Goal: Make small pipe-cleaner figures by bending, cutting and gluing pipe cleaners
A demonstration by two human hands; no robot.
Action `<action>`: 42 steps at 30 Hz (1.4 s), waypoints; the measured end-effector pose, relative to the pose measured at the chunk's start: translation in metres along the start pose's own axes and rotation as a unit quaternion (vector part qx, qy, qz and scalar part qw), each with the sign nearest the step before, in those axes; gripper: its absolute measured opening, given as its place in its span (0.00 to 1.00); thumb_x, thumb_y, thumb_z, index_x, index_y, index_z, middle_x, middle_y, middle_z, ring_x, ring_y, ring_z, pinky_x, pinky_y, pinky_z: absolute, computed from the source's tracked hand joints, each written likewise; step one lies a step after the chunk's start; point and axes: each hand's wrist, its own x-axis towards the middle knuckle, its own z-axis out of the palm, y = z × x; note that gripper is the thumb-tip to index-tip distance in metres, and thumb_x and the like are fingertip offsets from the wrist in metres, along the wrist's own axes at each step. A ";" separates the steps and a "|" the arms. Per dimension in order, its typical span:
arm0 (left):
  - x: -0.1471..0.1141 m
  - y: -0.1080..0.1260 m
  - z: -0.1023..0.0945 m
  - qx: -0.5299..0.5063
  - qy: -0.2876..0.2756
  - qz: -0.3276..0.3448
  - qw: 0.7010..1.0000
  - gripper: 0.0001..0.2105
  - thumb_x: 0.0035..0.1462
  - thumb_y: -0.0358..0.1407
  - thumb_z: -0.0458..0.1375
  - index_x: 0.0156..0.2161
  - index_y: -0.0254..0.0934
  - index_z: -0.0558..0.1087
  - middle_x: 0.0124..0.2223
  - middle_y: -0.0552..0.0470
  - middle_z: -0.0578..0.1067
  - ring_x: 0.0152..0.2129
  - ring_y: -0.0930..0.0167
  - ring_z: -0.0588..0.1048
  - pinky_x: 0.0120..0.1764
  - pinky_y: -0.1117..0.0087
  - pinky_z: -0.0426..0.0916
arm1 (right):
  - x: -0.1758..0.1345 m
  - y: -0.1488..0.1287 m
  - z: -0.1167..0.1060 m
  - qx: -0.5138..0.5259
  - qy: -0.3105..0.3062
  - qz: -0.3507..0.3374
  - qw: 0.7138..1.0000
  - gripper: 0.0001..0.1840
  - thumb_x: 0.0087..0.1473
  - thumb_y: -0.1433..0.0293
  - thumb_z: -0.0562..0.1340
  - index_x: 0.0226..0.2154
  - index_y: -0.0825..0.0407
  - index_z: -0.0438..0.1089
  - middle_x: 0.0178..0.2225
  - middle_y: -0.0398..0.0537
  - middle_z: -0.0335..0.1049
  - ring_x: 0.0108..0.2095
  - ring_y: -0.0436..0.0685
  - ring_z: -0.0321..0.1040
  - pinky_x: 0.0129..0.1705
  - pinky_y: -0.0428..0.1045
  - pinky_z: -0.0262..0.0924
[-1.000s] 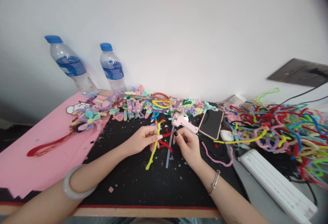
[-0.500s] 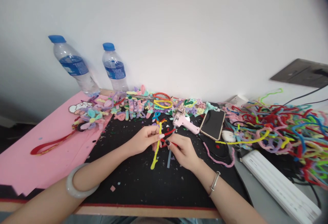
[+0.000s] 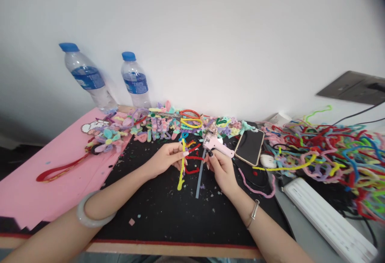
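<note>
My left hand [image 3: 168, 158] is closed, pinching an upright yellow pipe cleaner [image 3: 181, 174]. Several red pipe cleaner [image 3: 194, 158] pieces stick out from it to the right, and a blue loop [image 3: 183, 136] shows just beyond its top. The middle red piece reaches the fingertips of my right hand [image 3: 221, 170], which are pinched together at its end. Right by those fingertips lies a pink glue gun [image 3: 219, 145], with a translucent glue stick [image 3: 199, 180] pointing toward me.
Scissors [image 3: 191, 123] lie on a row of pastel pipe cleaner pieces [image 3: 162, 124] along the wall. Two water bottles [image 3: 135, 80] stand behind. To the right are a phone [image 3: 249, 146], a white power strip [image 3: 327, 217] and tangled pipe cleaners [image 3: 331, 146]. Pink paper [image 3: 60, 174] covers the left.
My right hand has moved right and slightly up, away from my left hand. The red pieces now show spread apart between the hands. My left hand has shifted slightly left and up.
</note>
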 end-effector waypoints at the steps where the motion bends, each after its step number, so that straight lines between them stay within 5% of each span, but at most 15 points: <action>1: 0.000 0.000 0.001 -0.016 0.013 -0.007 1.000 0.13 0.51 0.41 0.59 0.29 0.32 0.65 0.24 0.54 0.74 0.20 0.74 0.74 0.25 0.75 0.69 | 0.000 0.000 0.001 -0.013 0.004 -0.005 1.000 0.16 0.59 0.66 0.49 0.25 0.53 0.64 0.19 0.40 0.57 0.20 0.48 0.54 0.23 0.44 0.49; 7: -0.005 -0.002 0.012 -0.057 0.027 -0.025 0.998 0.13 0.51 0.41 0.60 0.29 0.32 0.66 0.25 0.53 0.74 0.21 0.73 0.76 0.27 0.74 0.71 | -0.006 -0.008 0.013 -0.127 -0.076 -0.078 0.986 0.06 0.53 0.69 0.56 0.26 0.51 0.63 0.22 0.41 0.59 0.22 0.48 0.55 0.25 0.44 0.50; 16: -0.006 -0.004 0.015 -0.035 0.093 0.043 0.994 0.10 0.52 0.39 0.59 0.29 0.32 0.68 0.25 0.55 0.73 0.23 0.76 0.73 0.30 0.76 0.68 | -0.011 -0.016 0.018 -0.145 -0.101 -0.095 0.980 0.08 0.44 0.76 0.56 0.30 0.50 0.59 0.24 0.39 0.58 0.24 0.48 0.56 0.26 0.43 0.50; 23: -0.007 -0.003 0.019 -0.017 0.083 0.054 0.995 0.10 0.52 0.39 0.58 0.30 0.32 0.69 0.24 0.57 0.72 0.22 0.77 0.70 0.29 0.77 0.66 | -0.013 -0.014 0.028 -0.156 -0.073 -0.110 0.979 0.09 0.45 0.70 0.61 0.24 0.51 0.57 0.22 0.37 0.56 0.23 0.47 0.54 0.26 0.43 0.47; 29: -0.008 -0.002 0.018 0.010 0.067 0.044 0.997 0.10 0.52 0.39 0.58 0.29 0.32 0.68 0.26 0.55 0.73 0.24 0.74 0.73 0.32 0.73 0.68 | -0.016 -0.014 0.023 -0.047 -0.027 -0.090 0.994 0.12 0.54 0.69 0.53 0.21 0.52 0.55 0.20 0.39 0.52 0.22 0.47 0.50 0.25 0.44 0.45; 36: -0.006 -0.005 0.014 0.069 0.046 0.064 0.995 0.12 0.56 0.41 0.54 0.28 0.32 0.66 0.24 0.54 0.73 0.22 0.74 0.72 0.28 0.74 0.66 | -0.011 -0.006 0.023 0.167 -0.004 0.040 0.985 0.19 0.59 0.61 0.48 0.22 0.53 0.59 0.18 0.39 0.54 0.18 0.46 0.50 0.20 0.44 0.45; 42: -0.005 -0.008 0.013 0.099 0.040 0.086 0.991 0.12 0.56 0.41 0.54 0.29 0.32 0.66 0.21 0.56 0.71 0.18 0.76 0.68 0.24 0.76 0.63 | -0.011 -0.006 0.022 0.191 -0.015 0.022 0.981 0.10 0.56 0.63 0.55 0.37 0.52 0.63 0.19 0.38 0.58 0.18 0.47 0.55 0.21 0.43 0.50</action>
